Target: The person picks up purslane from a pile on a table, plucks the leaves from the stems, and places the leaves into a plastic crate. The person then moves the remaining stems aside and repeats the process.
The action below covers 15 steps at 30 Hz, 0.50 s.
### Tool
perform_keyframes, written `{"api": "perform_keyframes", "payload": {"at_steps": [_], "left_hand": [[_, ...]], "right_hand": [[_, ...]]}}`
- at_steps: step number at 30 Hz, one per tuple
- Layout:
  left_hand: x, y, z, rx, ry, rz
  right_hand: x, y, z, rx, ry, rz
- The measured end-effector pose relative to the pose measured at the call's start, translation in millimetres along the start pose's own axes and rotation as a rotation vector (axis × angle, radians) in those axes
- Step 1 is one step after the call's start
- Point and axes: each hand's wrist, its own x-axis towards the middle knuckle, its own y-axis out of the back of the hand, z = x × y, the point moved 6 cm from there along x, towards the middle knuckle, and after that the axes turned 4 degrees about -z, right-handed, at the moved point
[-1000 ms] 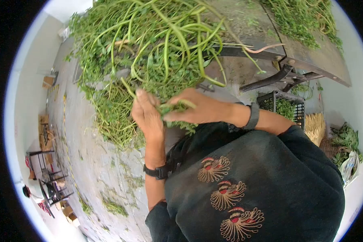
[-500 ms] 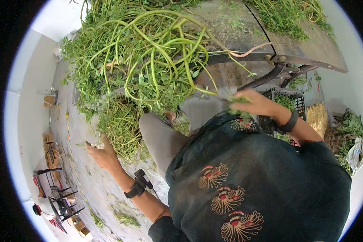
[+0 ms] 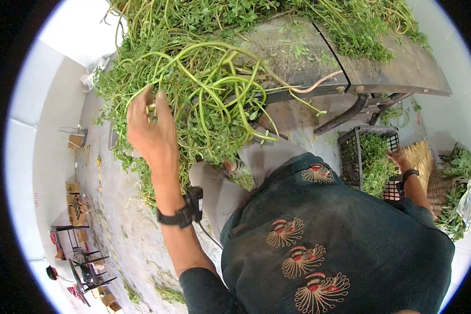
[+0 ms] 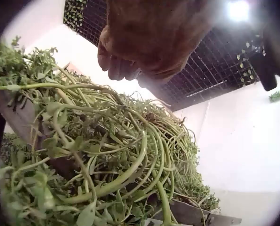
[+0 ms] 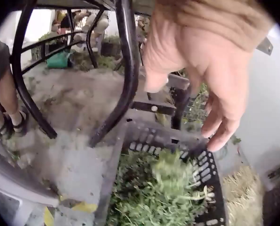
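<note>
A heap of leafy green stems [image 3: 214,89], resembling purslane, covers the near part of the table. Over its left side is my left hand [image 3: 153,133], thumb and fingers apart with greens showing in the gap. The left wrist view shows that hand [image 4: 152,40] above the tangled stems [image 4: 116,155], its fingertips partly hidden. My right hand [image 5: 210,70] hangs over the far rim of a black plastic crate [image 5: 208,167], fingers loose and holding nothing. Below it, a blurred bunch of greens [image 5: 175,172] is over the leafy sprigs inside the crate.
The dark table [image 3: 293,49] has a seam and black bent legs [image 3: 345,114]. Straw-coloured bristles [image 3: 421,157], a wicker basket [image 3: 438,183] and more leaves [image 3: 458,162] stand right of the crate. Chairs [image 3: 83,261] and cardboard boxes [image 3: 73,199] line the far left.
The hands were together on a sprig, then parted. My right hand has swung right to the crate and let greens go; my left went down left, then up to the heap.
</note>
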Motion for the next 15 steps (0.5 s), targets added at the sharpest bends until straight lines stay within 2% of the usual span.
{"api": "perform_keyframes", "payload": {"at_steps": [2,3,4,5,7,8,10,11,13,15], "left_hand": [[19.5,-10.9,6.0,0.035,-0.063,-0.002],[27.8,-18.6,11.2,0.076,-0.143,0.003],[33.3,-26.4,17.3,0.115,-0.224,0.007],[37.4,-36.0,18.2,0.111,-0.230,0.002],[41.7,-57.3,17.0,0.011,-0.197,-0.113],[42.1,-63.2,17.8,0.061,-0.094,-0.242],[40.0,-71.1,8.8,0.043,-0.103,-0.261],[39.7,-74.0,3.3,0.032,-0.108,-0.275],[41.2,-63.1,-2.8,-0.059,-0.081,-0.225],[47.6,-39.5,-6.7,-0.324,-0.022,-0.145]], "right_hand": [[-8.2,15.6,-22.7,-0.147,0.053,0.133],[-8.4,14.2,-39.1,-0.142,0.050,0.132],[-8.2,20.2,-54.5,0.058,0.140,0.237],[-14.1,26.4,-70.2,0.257,0.227,0.342],[-60.0,52.2,-145.7,0.642,0.241,0.299],[-75.7,63.1,-176.2,0.667,0.265,0.300],[-105.0,80.0,-221.9,0.689,0.285,0.302],[-118.5,86.5,-246.2,0.748,0.351,0.263],[-140.8,98.2,-285.1,0.810,0.418,0.227],[-165.5,109.5,-327.2,0.793,0.651,0.176]]}}
